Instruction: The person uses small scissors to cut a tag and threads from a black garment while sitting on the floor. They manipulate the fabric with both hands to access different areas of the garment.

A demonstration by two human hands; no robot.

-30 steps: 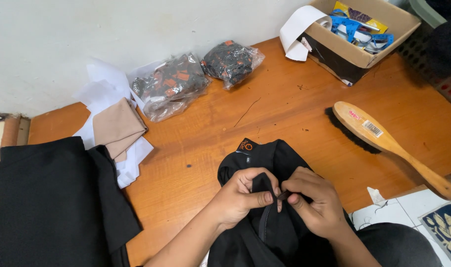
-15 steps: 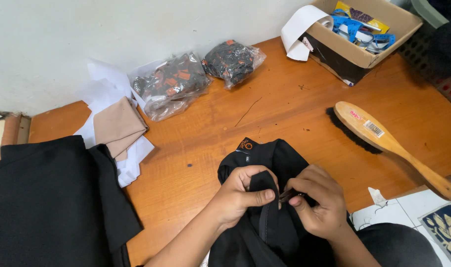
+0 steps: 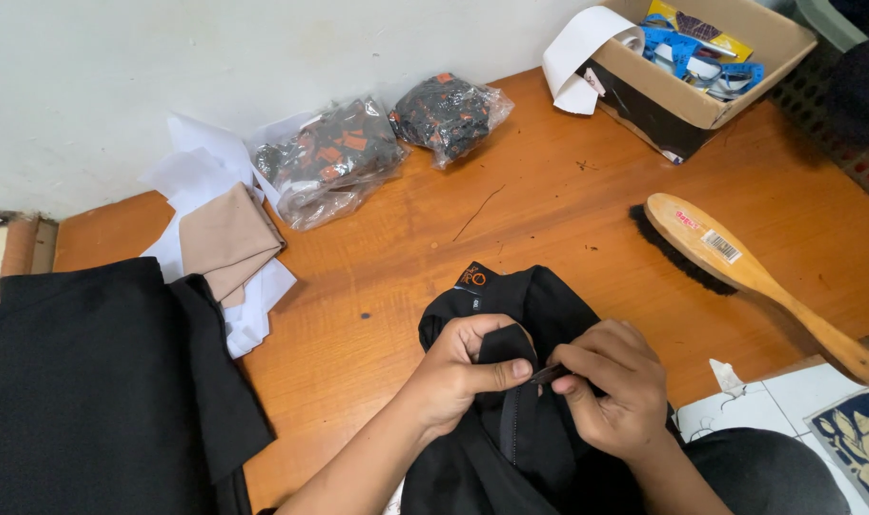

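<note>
Both hands meet over the black garment (image 3: 511,420) at the near edge of the tabletop (image 3: 511,229). Left hand (image 3: 468,367) has its grip closed on a fold of cloth, thumb pressed flat to keep the fabric taut. Right hand (image 3: 611,386) pinches a small dark piece, too small to tell what, right against that thumb, so the work sits steady between them. Off to the right of the grip lies a wooden brush (image 3: 749,272), bristles down, well apart; left, stacked black cloth (image 3: 91,381).
</note>
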